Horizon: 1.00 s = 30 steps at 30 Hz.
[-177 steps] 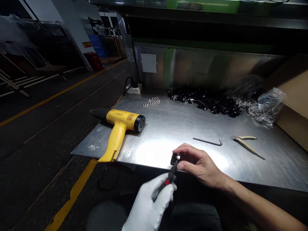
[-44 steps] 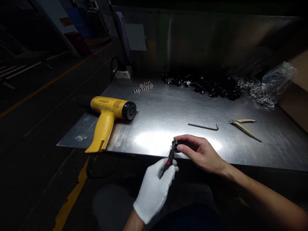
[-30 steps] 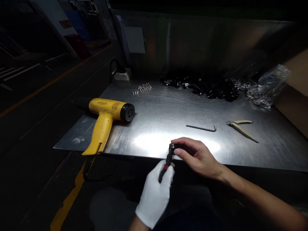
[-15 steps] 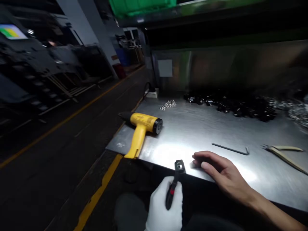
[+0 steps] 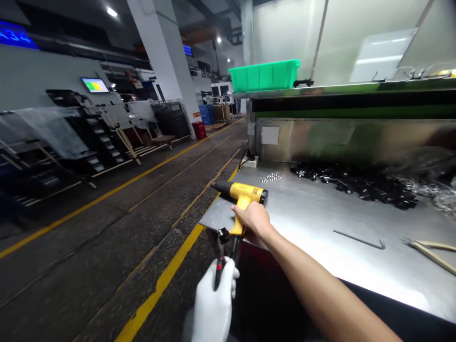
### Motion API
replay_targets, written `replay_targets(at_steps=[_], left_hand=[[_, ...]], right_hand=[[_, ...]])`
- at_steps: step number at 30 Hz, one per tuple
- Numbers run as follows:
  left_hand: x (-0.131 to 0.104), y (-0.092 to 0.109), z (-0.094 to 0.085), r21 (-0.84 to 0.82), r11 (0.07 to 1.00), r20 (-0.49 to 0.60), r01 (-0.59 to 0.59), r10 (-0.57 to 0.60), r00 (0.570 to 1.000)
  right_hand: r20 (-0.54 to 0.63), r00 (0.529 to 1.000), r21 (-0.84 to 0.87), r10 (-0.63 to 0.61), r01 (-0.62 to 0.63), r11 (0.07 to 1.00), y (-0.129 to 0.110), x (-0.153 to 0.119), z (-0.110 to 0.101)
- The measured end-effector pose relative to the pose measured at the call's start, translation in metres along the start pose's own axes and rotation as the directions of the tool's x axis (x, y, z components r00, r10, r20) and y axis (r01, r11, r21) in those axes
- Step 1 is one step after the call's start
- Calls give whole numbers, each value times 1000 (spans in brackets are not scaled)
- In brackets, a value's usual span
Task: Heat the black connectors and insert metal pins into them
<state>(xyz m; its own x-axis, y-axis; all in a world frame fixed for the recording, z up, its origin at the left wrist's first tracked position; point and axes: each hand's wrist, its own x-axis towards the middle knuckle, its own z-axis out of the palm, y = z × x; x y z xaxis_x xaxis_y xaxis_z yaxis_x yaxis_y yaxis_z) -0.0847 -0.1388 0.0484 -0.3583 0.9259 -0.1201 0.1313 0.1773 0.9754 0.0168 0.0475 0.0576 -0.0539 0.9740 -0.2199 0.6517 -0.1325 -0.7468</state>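
My left hand (image 5: 213, 301), in a white glove, is closed around a slim hand tool (image 5: 218, 274) with black handles and red bands, which looks like pliers. At the tool's upper end is a small black part (image 5: 223, 234) with a shiny spot, just off the bench's front edge. My bare right hand (image 5: 257, 217) wraps the grip of a yellow heat gun (image 5: 243, 191). The heat gun lies at the left end of the metal bench, its black nozzle pointing left. My palm and fingers hide part of its grip.
On the metal bench (image 5: 299, 223) lie a hex key (image 5: 359, 239), pale-handled pliers (image 5: 427, 249), small silver pieces (image 5: 271, 177) and a heap of black parts (image 5: 374, 187). A green bin (image 5: 265, 76) stands on the shelf above. A power strip (image 5: 250, 161) sits at the back left corner.
My right hand has moved left from the bench's front edge and taken hold of the heat gun's grip. My left hand still holds the tool. The view has tilted up.
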Motion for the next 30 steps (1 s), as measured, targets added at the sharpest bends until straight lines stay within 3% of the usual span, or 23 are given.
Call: replay_targets(at_steps=[4, 7, 10, 13, 16, 19, 23, 27, 28, 30], left_hand=[[-13, 6, -6, -95, 995, 103, 14, -4, 995], [-18, 5, -11, -95, 995, 175, -11, 28, 984], [-16, 3, -11, -55, 994, 202, -90, 99, 974], [-5, 5, 0, 24, 980, 156, -198, 192, 969], [16, 8, 21, 123, 945, 94, -304, 294, 951], [42, 8, 47, 239, 871, 31, -429, 434, 900], [74, 2, 71, 394, 745, 22, -539, 578, 815], [97, -1, 86, 487, 660, 69, -571, 623, 779], [102, -2, 89, 505, 645, 75, -573, 628, 774], [109, -4, 94, 538, 617, 81, -574, 640, 764]], right_hand=[[28, 998, 176, 55, -59, 983, 13, 1, -5], [78, 997, 337, 12, -38, 941, 41, -16, -25], [49, 998, 457, -33, 7, 889, 85, -51, -65], [33, 997, 569, -67, 36, 822, 131, -96, -120], [26, 998, 703, -60, 24, 711, 168, -131, -172], [126, 992, 715, -21, -76, 695, 197, -145, -206], [234, 972, 711, 23, -187, 678, 225, -135, -222], [312, 950, 749, -29, -227, 623, 235, -115, -221], [311, 950, 758, -19, -235, 608, 235, -112, -219], [155, 987, 715, 43, -142, 685, 234, -106, -217]])
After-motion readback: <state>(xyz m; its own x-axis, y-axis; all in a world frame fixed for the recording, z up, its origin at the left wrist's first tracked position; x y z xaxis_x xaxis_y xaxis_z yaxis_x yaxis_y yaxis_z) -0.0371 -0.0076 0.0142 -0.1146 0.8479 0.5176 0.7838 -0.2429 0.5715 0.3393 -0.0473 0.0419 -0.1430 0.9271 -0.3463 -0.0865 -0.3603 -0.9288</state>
